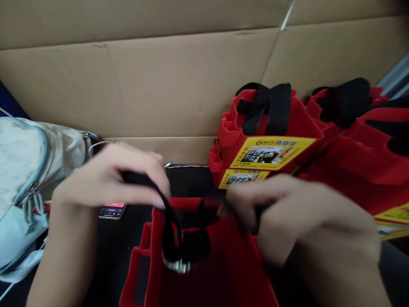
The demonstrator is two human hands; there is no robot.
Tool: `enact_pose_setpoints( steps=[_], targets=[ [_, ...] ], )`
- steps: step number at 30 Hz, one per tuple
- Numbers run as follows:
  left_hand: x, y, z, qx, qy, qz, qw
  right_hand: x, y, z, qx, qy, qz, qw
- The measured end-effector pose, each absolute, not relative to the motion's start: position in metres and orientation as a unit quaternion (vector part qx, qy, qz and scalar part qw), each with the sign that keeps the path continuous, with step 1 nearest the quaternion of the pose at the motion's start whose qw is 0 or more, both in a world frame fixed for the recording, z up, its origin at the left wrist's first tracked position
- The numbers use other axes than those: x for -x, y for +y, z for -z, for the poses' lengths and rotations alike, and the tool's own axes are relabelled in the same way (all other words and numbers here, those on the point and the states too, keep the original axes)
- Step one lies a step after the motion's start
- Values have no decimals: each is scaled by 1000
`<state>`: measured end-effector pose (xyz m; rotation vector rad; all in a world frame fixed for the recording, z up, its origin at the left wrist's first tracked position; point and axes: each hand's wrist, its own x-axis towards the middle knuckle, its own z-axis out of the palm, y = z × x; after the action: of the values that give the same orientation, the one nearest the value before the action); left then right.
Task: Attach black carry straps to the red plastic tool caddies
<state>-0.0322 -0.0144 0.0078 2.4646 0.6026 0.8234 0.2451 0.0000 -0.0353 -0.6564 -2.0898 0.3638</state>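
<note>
A red fabric bag (204, 273) with black handles lies in front of me at the bottom centre. My left hand (118, 177) is closed round one black strap (168, 221), which runs down from the fingers into the bag's mouth. My right hand (287, 217) is blurred by motion; its fingers pinch the other black strap at the bag's upper right edge. A small shiny metal piece (177, 266) shows at the bottom of the strap loop.
A stack of folded red bags (262, 132) with yellow labels and black handles stands at the right, with more red bags (367, 140) beyond. Brown cardboard (159, 85) forms the back wall. A pale backpack (28, 170) lies at the left, a phone (111, 209) beside it.
</note>
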Motion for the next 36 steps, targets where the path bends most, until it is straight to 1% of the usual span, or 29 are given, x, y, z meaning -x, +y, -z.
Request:
enact_pose_setpoints(
  steps=[1,2,3,4,6,8,9,10,12,14,15,17,19,20,21,22,24,25,26,27,28,29,30,34,36],
  targets=[
    [23,-21,-9,-932,205,-205,218,-246,-4,36,259,-850,-155,431],
    [13,-27,-9,-950,200,-134,198,-246,-8,34,252,-858,-165,416],
    [6,-31,-9,-958,207,-94,178,-245,-11,31,243,-867,-178,396],
    [0,-35,-9,-959,219,-80,159,-245,-14,27,233,-877,-194,374],
    [-3,-41,-9,-956,243,-99,130,-245,-19,14,206,-897,-227,319],
    [5,-47,-10,-938,294,-157,100,-248,-21,0,169,-922,-259,232],
    [13,-49,-12,-918,336,-197,81,-249,-19,-6,159,-929,-266,204],
    [21,-51,-12,-889,387,-237,62,-250,-16,-10,164,-930,-261,198],
    [38,-50,-11,-822,488,-290,38,-250,-6,-13,226,-914,-229,246],
    [47,-44,-3,-774,553,-301,66,-244,7,-6,317,-880,-204,289],
    [47,-39,4,-761,568,-294,105,-239,14,0,356,-868,-207,276],
    [39,-28,19,-741,569,-292,204,-226,27,14,404,-856,-236,219],
    [24,-17,33,-721,545,-316,289,-213,38,26,400,-850,-298,172],
    [16,-12,38,-710,529,-334,323,-208,41,30,380,-844,-339,166],
    [10,-8,42,-699,511,-356,351,-205,43,32,353,-837,-377,180],
    [4,-5,43,-689,493,-379,371,-204,43,32,327,-827,-405,212],
    [-2,-7,41,-679,462,-424,381,-206,34,29,290,-804,-406,323],
    [-2,-12,37,-684,451,-443,364,-209,26,26,276,-796,-382,381],
    [-1,-19,33,-697,444,-456,331,-214,15,22,258,-794,-355,421],
    [0,-29,29,-718,438,-456,290,-218,3,19,233,-803,-331,437],
    [2,-40,26,-747,432,-439,251,-223,-11,17,203,-824,-311,428],
    [3,-52,24,-783,419,-405,218,-226,-24,17,177,-854,-295,391],
    [3,-64,23,-824,401,-351,194,-229,-37,19,159,-886,-278,336],
    [-5,-93,38,-920,357,-114,113,-231,-66,50,181,-961,-189,86],
    [-12,-96,52,-921,380,-39,76,-229,-67,73,186,-968,-168,13]
  ],
)
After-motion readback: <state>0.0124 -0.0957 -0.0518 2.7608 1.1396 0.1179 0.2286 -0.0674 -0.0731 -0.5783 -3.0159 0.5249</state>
